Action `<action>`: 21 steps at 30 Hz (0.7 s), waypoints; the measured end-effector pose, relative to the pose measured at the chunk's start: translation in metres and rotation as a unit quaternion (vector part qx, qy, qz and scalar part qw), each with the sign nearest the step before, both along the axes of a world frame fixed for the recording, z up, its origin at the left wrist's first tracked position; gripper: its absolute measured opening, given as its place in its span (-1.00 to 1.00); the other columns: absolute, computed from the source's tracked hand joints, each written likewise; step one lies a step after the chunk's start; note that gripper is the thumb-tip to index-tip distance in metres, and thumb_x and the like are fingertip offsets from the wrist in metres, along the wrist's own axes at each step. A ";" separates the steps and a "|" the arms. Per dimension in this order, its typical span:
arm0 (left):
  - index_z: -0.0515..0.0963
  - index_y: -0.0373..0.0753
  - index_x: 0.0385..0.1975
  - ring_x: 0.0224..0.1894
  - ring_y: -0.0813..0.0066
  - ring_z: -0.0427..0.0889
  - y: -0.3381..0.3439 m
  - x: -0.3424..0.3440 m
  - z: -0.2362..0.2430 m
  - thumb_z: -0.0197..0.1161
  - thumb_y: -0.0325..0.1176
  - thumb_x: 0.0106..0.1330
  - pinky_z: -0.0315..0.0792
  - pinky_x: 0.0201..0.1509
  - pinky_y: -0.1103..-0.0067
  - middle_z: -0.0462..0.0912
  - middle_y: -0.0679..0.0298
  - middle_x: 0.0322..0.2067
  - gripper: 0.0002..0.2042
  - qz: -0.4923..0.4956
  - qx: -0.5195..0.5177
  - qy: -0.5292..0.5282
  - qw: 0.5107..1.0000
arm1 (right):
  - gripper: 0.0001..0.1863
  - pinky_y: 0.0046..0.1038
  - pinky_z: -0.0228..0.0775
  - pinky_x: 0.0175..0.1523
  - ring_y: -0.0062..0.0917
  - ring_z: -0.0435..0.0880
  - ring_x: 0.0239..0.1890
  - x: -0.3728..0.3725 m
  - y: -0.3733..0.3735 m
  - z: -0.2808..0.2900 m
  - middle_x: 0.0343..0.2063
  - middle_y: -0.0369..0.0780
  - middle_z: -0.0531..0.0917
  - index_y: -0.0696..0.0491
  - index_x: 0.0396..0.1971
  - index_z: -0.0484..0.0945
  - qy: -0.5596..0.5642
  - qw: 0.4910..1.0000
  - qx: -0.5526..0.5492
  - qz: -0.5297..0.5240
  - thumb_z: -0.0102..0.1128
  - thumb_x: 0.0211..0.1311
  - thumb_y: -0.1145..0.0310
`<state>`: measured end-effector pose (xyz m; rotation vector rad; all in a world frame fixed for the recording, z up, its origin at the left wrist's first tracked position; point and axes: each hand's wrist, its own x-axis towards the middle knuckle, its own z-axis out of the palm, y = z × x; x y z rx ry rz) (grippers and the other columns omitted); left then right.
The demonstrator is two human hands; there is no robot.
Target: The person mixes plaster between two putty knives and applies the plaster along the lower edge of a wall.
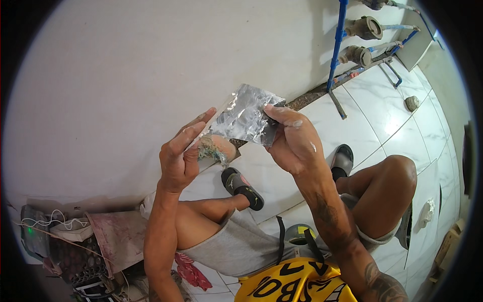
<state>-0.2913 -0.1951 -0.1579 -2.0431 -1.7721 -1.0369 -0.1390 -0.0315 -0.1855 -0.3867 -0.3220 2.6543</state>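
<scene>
My right hand (298,146) grips a thin, shiny metal plate (241,117), with its thumb on the face. White paste is smeared over this plate, which looks like a putty scraper blade. Opposite it, my left hand (179,160) holds a thin flat piece (219,114), seen nearly edge-on and with white paste along it. The two pieces meet or almost meet in front of the wall; I cannot tell whether they touch. White specks stick to my right thumb and wrist.
Blue pipes (338,45) with dusty round fittings (370,27) stand by the wall (126,75). Clutter with a white cable (60,221) and a stained pinkish container (121,234) lies at lower left. White paste (427,211) sits at right. A frayed bundle (214,151) is behind my hands.
</scene>
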 end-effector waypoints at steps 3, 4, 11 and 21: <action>0.25 -0.21 0.03 0.02 -0.06 0.56 0.004 0.001 -0.001 -0.05 -0.54 0.38 0.53 -0.03 0.37 0.54 -0.17 -0.04 -0.74 -0.038 0.022 -0.068 0.997 | -0.75 -0.40 0.49 0.03 -0.43 0.62 -0.17 0.001 0.000 0.002 -0.20 -0.10 0.56 0.33 -0.11 0.37 -0.001 1.000 -0.006 0.002 -0.03 0.29 0.49; 0.26 -0.22 0.02 0.02 -0.08 0.56 0.003 0.000 -0.002 -0.04 -0.54 0.37 0.53 -0.03 0.37 0.54 -0.17 -0.04 -0.75 -0.045 0.025 -0.068 0.996 | -0.75 -0.40 0.50 0.01 -0.44 0.63 -0.18 0.001 0.000 0.002 -0.21 -0.11 0.56 0.33 -0.11 0.37 -0.003 1.000 -0.008 0.004 -0.03 0.29 0.49; 0.23 -0.20 0.06 0.06 -0.08 0.52 -0.002 -0.010 -0.001 -0.14 -0.56 0.41 0.42 0.13 0.25 0.49 -0.20 0.01 -0.74 -0.061 -0.003 -0.050 0.997 | -0.77 -0.39 0.51 0.03 -0.43 0.64 -0.18 0.002 0.002 0.006 -0.22 -0.09 0.59 0.32 -0.14 0.40 0.015 1.000 -0.017 0.022 -0.02 0.28 0.49; 0.24 -0.23 0.01 0.06 -0.08 0.53 -0.012 -0.008 0.003 -0.14 -0.62 0.38 0.40 0.13 0.29 0.51 -0.18 -0.01 -0.75 -0.028 0.002 -0.026 0.999 | -0.74 -0.35 0.51 0.07 -0.38 0.65 -0.17 0.003 0.005 0.007 -0.21 -0.02 0.59 0.38 -0.14 0.39 0.049 0.998 -0.025 0.035 -0.02 0.27 0.49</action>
